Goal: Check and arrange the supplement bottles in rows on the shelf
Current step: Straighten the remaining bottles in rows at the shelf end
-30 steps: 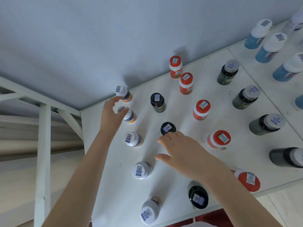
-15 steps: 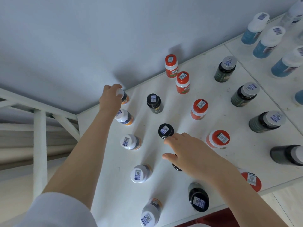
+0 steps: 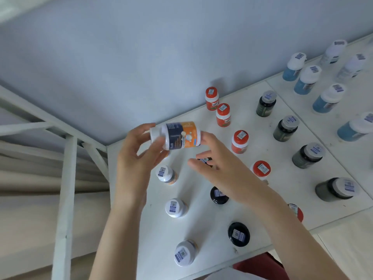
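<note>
Over the far-left corner of the shelf (image 3: 201,229): the held bottle (image 3: 179,136) lies on its side in the air, white cap to the left, base to the right, its orange and dark-blue label facing the camera.
left hand (image 3: 135,158): grips the cap end of the held bottle, fingers curled behind the cap and thumb across its near side.
right hand (image 3: 220,166): fingers spread and nearly straight; one fingertip touches the bottle's base, and the thumb reaches left below the bottle, apart from it. It grasps nothing.
white-capped bottles (image 3: 175,208): three stand upright in a row along the left edge, running from below the left hand to the near edge.
black-capped bottles (image 3: 238,234): two stand clear in the next row to the right; a third, farther back, is mostly hidden behind the right hand.
red-capped bottles (image 3: 240,141): a diagonal row from the far wall toward the near right, with the nearest one partly hidden by the right forearm.
grey-capped bottles (image 3: 285,128): four dark bottles in a row, right of the red ones.
blue bottles (image 3: 306,79): white-capped, on the next shelf panel at far right.
wall (image 3: 141,57): plain grey-blue, behind the shelf.
frame (image 3: 66,188): white bars, left of the shelf.
</note>
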